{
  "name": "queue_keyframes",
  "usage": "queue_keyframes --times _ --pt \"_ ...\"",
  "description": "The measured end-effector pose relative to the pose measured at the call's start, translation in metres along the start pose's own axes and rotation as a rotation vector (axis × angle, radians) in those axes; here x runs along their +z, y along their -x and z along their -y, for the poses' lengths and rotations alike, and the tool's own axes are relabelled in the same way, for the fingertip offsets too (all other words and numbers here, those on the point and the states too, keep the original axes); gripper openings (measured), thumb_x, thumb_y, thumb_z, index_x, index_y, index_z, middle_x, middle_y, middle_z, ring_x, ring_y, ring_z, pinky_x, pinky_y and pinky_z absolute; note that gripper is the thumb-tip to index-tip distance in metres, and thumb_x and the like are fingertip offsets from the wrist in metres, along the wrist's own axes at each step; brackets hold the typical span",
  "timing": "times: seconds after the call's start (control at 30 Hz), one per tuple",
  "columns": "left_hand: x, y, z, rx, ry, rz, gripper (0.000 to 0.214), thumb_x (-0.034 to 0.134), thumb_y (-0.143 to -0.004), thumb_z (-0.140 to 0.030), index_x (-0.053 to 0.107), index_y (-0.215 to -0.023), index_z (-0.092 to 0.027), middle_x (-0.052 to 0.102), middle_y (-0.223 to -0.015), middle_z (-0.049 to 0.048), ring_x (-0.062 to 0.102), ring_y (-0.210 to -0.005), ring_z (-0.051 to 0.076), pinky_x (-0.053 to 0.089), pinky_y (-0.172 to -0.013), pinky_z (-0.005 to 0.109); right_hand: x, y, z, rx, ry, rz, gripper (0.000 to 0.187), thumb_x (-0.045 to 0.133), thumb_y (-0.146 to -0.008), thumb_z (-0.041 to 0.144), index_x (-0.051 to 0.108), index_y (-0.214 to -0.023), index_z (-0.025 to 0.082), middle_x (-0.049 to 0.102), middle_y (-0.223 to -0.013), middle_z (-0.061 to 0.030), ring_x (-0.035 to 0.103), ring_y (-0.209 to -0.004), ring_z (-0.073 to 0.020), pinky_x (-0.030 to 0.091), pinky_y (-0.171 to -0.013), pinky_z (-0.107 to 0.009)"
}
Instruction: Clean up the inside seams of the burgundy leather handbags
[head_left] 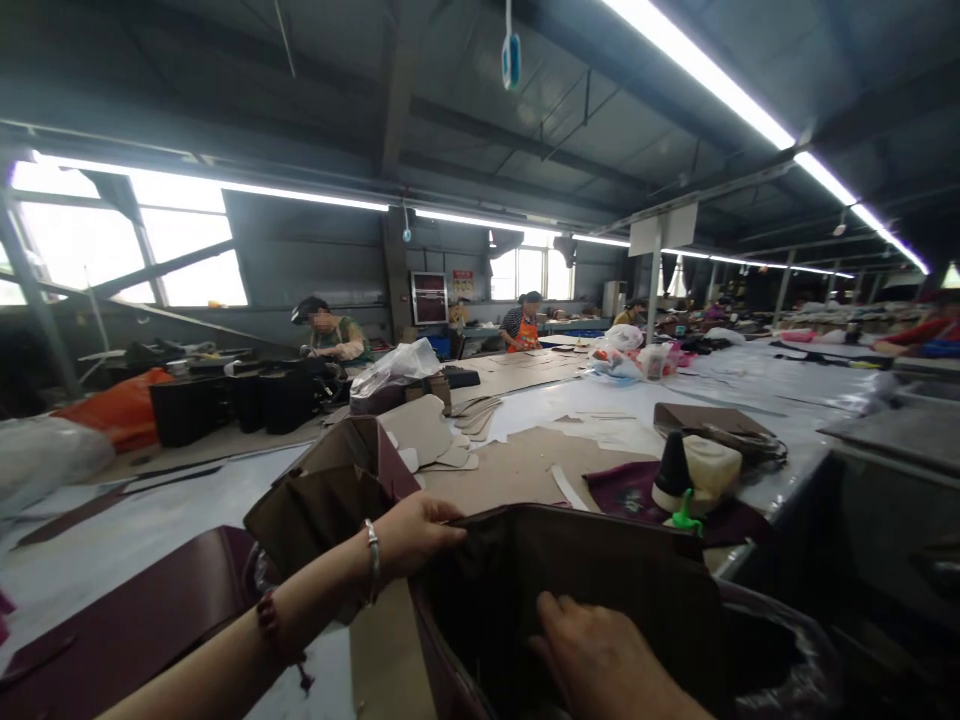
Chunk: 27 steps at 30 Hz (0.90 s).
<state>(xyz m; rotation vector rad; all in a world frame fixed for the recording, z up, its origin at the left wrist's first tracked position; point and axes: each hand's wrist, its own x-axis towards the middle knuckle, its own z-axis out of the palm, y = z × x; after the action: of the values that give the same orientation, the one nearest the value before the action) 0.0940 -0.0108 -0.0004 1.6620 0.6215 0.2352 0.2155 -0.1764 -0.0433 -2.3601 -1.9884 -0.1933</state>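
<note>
In front of me stands an open dark bag (600,525) with a brown lining and a maroon outer side. My left hand (416,530) is closed on its upper rim at the left corner, with a silver bangle on the wrist. Inside the bag is my right hand (600,650), close to the lining, its visible fingers bent but apart and nothing seen in them. A second maroon bag body (330,500) with brown lining stands behind my left forearm. At the lower left lies a smooth maroon bag piece (142,610).
Beyond the bag, a black-tipped bottle (673,475), a cream container (711,468) and a green nozzle (684,515) stand on maroon cloth. Pale cut pieces (427,430) lie on the table. Black bags (247,395) stand at left near a co-worker (337,340); others work farther back.
</note>
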Motion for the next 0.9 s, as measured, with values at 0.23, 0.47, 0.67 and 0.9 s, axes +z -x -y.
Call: queue_keyframes --times 0.23,0.47,0.67,0.9 --pt "-0.002 0.005 -0.002 -0.025 -0.013 0.122 0.047 0.071 -0.049 -0.041 0.064 -0.082 -0.008 0.064 -0.070 0.0043 0.056 -0.069 0.017 0.043 -0.071 0.027 0.031 -0.036 0.016 0.189 -0.203 -0.205 0.019 0.042 -0.078 0.003 0.055 -0.084 0.015 0.066 -0.069 -0.0067 0.064 -0.061 -0.0207 0.037 -0.046 -0.023" --pt "-0.002 0.006 0.002 -0.030 0.017 0.114 0.045 0.071 -0.053 -0.041 0.065 -0.085 -0.010 0.066 -0.073 0.0049 0.057 -0.067 0.016 0.043 -0.072 0.027 0.036 -0.033 0.013 0.135 -0.246 -0.268 0.021 0.039 -0.076 0.005 0.054 -0.082 0.018 0.064 -0.070 -0.0036 0.062 -0.060 -0.0186 0.033 -0.049 -0.024" --pt "0.005 0.004 -0.001 -0.033 -0.002 0.086 0.047 0.071 -0.052 -0.041 0.065 -0.086 -0.010 0.065 -0.073 0.0050 0.057 -0.068 0.016 0.043 -0.071 0.026 0.037 -0.032 0.008 0.143 -0.250 -0.248 0.022 0.039 -0.074 0.006 0.054 -0.084 0.020 0.063 -0.071 -0.0031 0.060 -0.062 -0.0206 0.032 -0.051 -0.026" --pt "0.006 0.007 -0.006 -0.056 -0.057 0.078 0.050 0.070 -0.052 -0.044 0.064 -0.089 -0.010 0.065 -0.075 0.0054 0.057 -0.069 0.017 0.044 -0.072 0.028 0.035 -0.030 0.007 0.120 -0.294 -0.206 0.024 0.038 -0.073 0.004 0.054 -0.082 0.019 0.064 -0.073 -0.0038 0.060 -0.063 -0.0202 0.030 -0.051 -0.026"
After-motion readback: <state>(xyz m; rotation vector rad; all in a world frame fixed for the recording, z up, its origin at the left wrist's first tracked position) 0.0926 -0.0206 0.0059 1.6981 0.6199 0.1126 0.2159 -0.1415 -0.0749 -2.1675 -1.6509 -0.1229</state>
